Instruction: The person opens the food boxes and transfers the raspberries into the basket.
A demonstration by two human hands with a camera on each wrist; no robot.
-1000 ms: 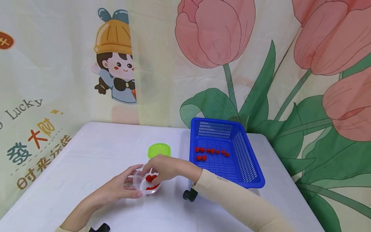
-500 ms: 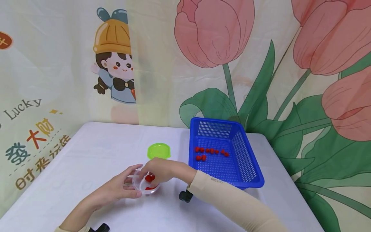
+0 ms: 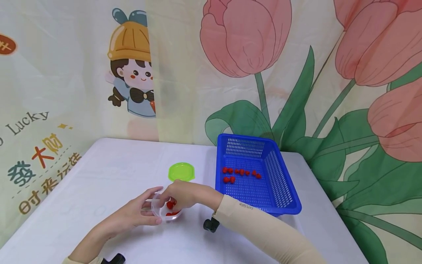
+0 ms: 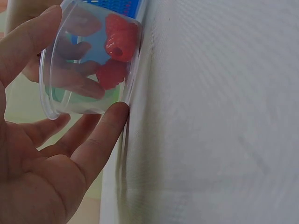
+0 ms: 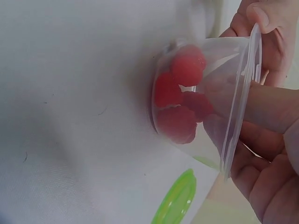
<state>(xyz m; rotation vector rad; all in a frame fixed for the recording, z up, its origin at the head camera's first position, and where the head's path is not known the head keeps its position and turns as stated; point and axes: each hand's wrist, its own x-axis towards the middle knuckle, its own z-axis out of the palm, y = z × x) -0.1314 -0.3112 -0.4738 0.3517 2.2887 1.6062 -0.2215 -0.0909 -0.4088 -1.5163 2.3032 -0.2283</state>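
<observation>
My left hand (image 3: 136,211) holds a clear plastic tub (image 3: 158,211) on the white table, thumb and fingers spread round its near and left sides. Several red raspberries (image 5: 175,123) lie at the bottom of the tub. My right hand (image 3: 184,194) reaches in over the rim from the right. Through the wall in the right wrist view, its thumb and fingertips close round one raspberry (image 5: 198,105). In the left wrist view, the fingers of that hand show blurred through the plastic, beside the raspberries (image 4: 120,42).
A bright green lid (image 3: 181,171) lies on the table just behind the tub. To the right stands a blue perforated basket (image 3: 287,194) with several raspberries (image 3: 241,172) in rows on its floor. A printed curtain (image 3: 178,73) hangs behind the white table (image 3: 125,161).
My right hand has shifted slightly left and lower into the tub, and the raspberries near its fingertips have moved a little. My left hand and the tub stay in place.
</observation>
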